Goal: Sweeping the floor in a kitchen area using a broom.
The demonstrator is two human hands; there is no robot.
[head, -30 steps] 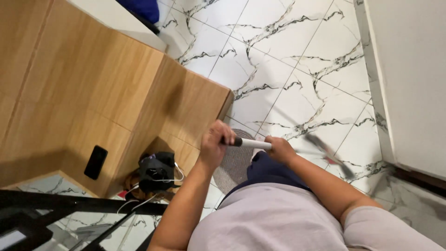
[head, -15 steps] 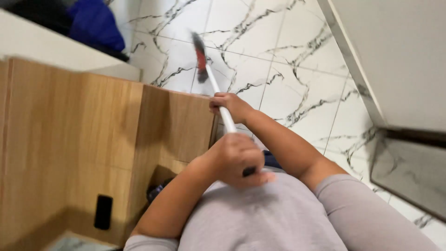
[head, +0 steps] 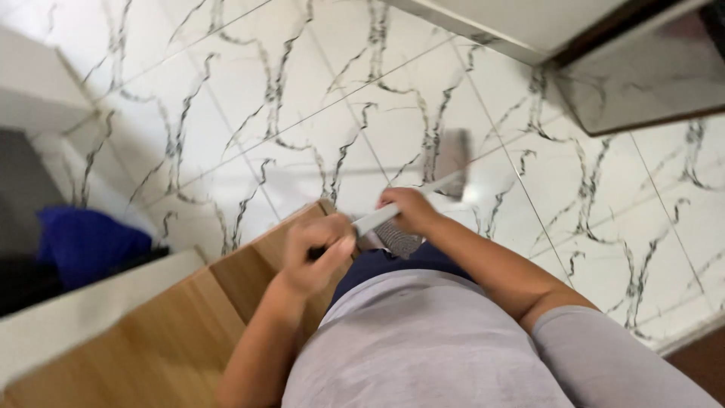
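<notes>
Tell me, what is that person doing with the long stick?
The person grips a long white handle with both hands. The left hand holds its near end and the right hand holds it a little further along. At the far end is a blurred grey head, over the white marbled floor tiles. A wooden desk stands to the person's left, with something blue beyond it.

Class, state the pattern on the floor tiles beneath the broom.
White floor tiles with dark grey marble-like veins, clearest in the head view.
</notes>
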